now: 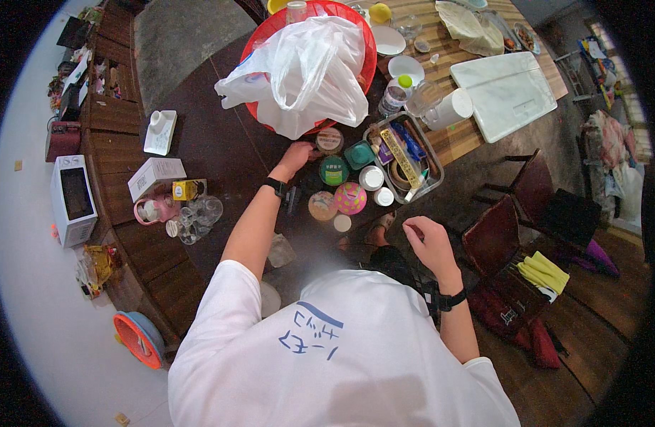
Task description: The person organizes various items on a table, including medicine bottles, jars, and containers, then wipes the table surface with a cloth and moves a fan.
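Observation:
My left hand (297,158) reaches over the dark table, its fingertips at the left side of a round lidded jar (329,140); whether they grip anything cannot be told. Just below are a green-lidded jar (334,170), a teal container (359,155), a pink dotted round lid (350,198), a peach round lid (322,205) and white-capped bottles (371,178). My right hand (424,240) hangs past the table's edge with curled fingers and nothing visible in it. Between the hands and to the right, a clear plastic bin (438,176) holds a yellow patterned strip, tape and blue items.
A white plastic bag (311,69) fills a red basket (371,53) ahead. Bottles, bowls and a white marbled board (503,96) lie to the right. Glasses (199,213), boxes (155,177) and a white dish (161,140) stand left. Chairs (490,235) are at the lower right.

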